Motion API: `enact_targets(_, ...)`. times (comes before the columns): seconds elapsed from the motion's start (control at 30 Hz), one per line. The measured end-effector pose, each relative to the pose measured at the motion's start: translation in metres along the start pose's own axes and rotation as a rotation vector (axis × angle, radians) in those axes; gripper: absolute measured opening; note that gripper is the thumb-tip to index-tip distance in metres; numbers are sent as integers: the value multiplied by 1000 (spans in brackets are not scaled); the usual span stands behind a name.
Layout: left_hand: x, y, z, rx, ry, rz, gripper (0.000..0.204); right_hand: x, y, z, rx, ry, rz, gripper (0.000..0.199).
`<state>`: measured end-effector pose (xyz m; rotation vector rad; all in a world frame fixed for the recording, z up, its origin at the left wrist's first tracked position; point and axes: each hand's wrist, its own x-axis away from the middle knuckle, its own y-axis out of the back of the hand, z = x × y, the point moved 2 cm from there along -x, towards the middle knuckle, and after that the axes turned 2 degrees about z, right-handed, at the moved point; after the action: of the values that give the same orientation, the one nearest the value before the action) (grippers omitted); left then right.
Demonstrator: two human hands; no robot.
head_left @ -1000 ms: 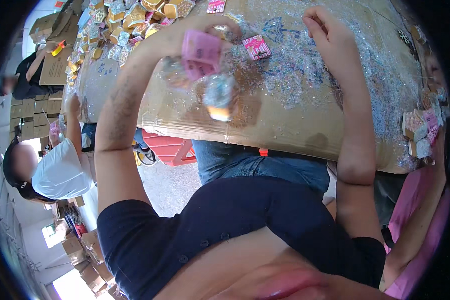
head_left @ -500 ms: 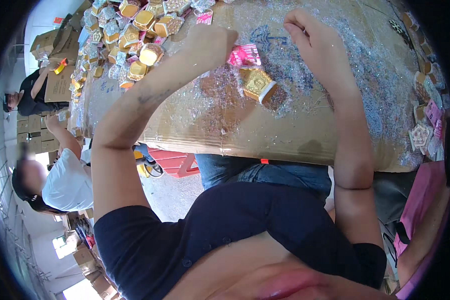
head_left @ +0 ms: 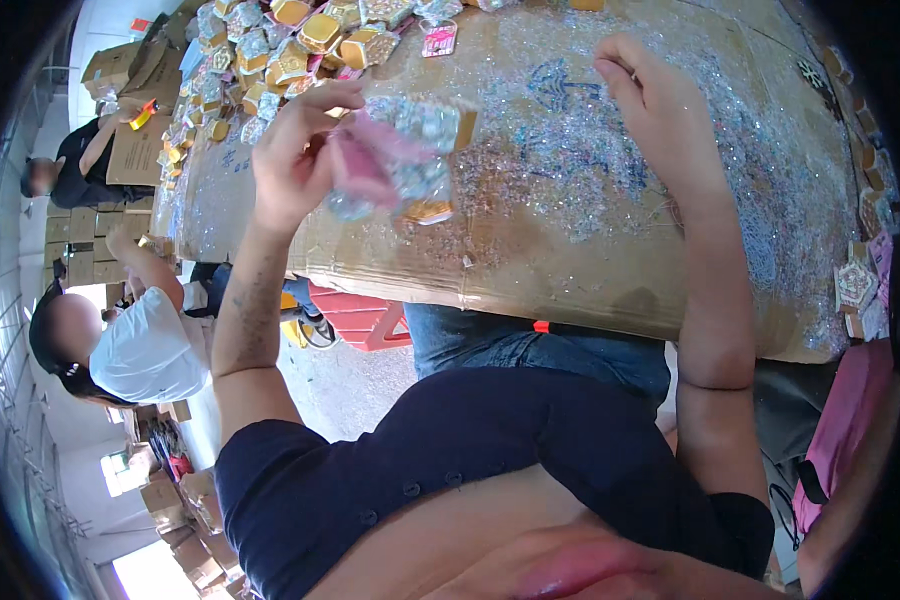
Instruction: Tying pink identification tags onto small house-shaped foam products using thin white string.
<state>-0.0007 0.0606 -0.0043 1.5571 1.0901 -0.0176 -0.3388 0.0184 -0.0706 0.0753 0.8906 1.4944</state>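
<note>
My left hand (head_left: 295,155) is closed at the left of the table, gripping a small glittery trinket box (head_left: 425,165) by its pink tag (head_left: 365,165). The box has gold end faces and a pale blue, beaded-looking body, and motion blurs it. It hangs in the air over the cardboard-covered tabletop (head_left: 540,270). On the right, my right hand (head_left: 660,115) hovers over loose glitter beads (head_left: 590,140), its fingers curled and thumb pressed in. Whatever it may pinch is too small to make out.
Heaped at the far left are several similar gold and glittery boxes (head_left: 320,35), with another pink tag (head_left: 438,40) beside them. More boxes (head_left: 855,285) line the right edge. Two people work at left, near stacked cartons (head_left: 70,240). A red plastic stool (head_left: 355,310) stands below the table.
My left hand has drawn back toward the left, raising the trinket box from the tabletop by its tag. My right hand keeps its curled shape and nearly the same place.
</note>
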Motion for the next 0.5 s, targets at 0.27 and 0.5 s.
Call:
enact_targets(0.27,33,0,20,944,293,-252,17,-1,-7,-4,47,33,31,17)
enact_targets(0.5,-9,-7,75,649,235,445,38,-2,-6,-7,68,61,8,16)
